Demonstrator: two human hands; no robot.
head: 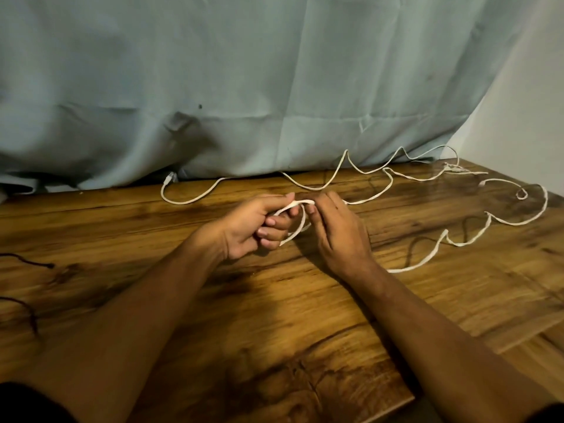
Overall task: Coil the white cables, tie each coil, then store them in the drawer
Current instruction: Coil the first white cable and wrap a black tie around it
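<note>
A flat white cable [427, 261] lies in loose waves across the right half of the wooden table [274, 315]. Its near end forms a small loop held between both hands at mid-table. My left hand [253, 224] curls its fingers through the loop and grips it. My right hand [335, 230] pinches the loop's top with its fingertips. A second, thinner white cable [195, 199] runs along the back edge, its plug [169, 178] lying near the cloth. No drawer is in view.
A pale blue-green cloth [244, 87] hangs along the back of the table. A dark cord [27, 264] lies at the left edge. A white wall [525, 117] stands at the right. The table's front edge runs close to my forearms.
</note>
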